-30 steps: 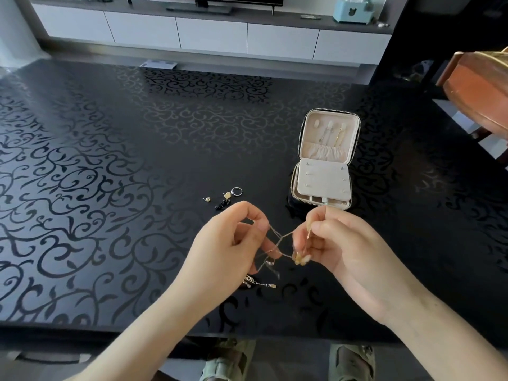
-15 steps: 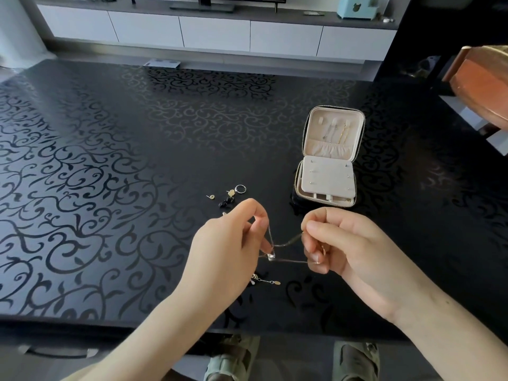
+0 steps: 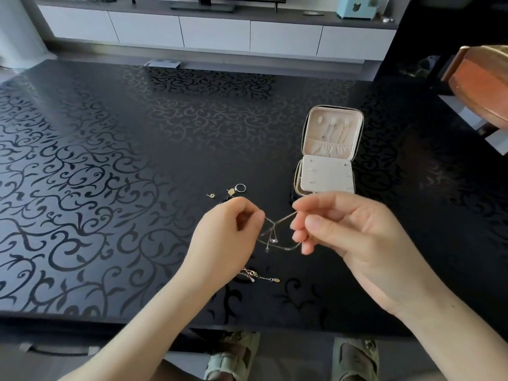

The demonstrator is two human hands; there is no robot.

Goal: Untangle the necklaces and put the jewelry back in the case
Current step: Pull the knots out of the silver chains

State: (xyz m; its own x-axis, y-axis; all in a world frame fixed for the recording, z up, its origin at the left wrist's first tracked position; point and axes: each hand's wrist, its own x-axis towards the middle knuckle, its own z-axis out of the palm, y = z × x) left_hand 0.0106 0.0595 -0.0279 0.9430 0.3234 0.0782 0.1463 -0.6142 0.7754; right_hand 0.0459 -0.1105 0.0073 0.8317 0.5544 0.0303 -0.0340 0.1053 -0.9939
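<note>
- we see a black table [image 3: 110, 188] with a swirl pattern filling most of the view. all the jewelry lies on its near half.
- a white cabinet [image 3: 214, 34] runs along the far wall, and a brown chair [image 3: 483, 78] stands at the right edge.
- our right hand [image 3: 343, 229] is held above the table, just in front of the case. its thumb and forefinger pinch one strand, and the lower fingers curl round another.
- our left hand [image 3: 225, 237] is held at the same height, near the right one. its fingers are curled, and the thumb and forefinger pinch the strands.
- the case [image 3: 330, 149] stands open on the table, lid tilted back. a few chains hang inside the lid, and a cream panel covers the base.
- the necklaces [image 3: 275, 222] stretch between our hands and cross in the middle. small pendants dangle from them, clear of the table.
- a gold chain [image 3: 258, 276] lies on the table below the left hand, partly hidden by it.
- a ring [image 3: 240, 188], a gold charm [image 3: 231, 191] and a stud [image 3: 211, 195] lie close together beyond the left hand, left of the case.
</note>
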